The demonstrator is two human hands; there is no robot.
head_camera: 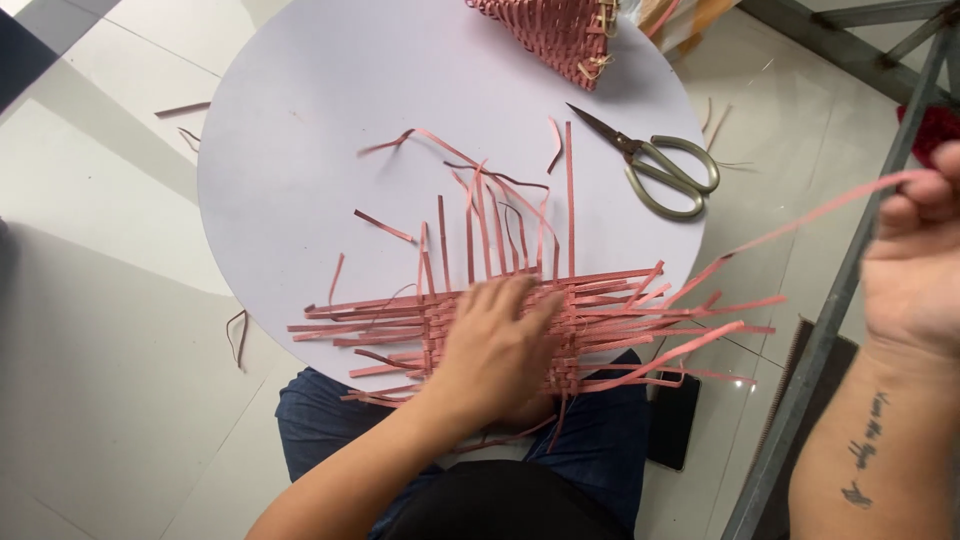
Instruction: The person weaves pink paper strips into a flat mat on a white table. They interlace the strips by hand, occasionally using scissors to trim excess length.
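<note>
The left hand [497, 345] lies flat, fingers spread, pressing the pink woven mat [560, 330] at the near edge of the round white table [290, 130]. The right hand [915, 270], raised off the table's right side, pinches a long pink strip [800, 220] taut from the mat. Its fingertips are partly cut off by the frame edge, and the left palm hides the weave's middle.

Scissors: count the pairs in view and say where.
1: the scissors lie on the round board, upper right, beyond the woven strips. None else visible.

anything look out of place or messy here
A few stray pink strip offcuts lie on the floor left of the round white board, and one more near its lower left edge. The woven mat under the left hand has uneven loose ends. Nothing looks damaged.
</note>
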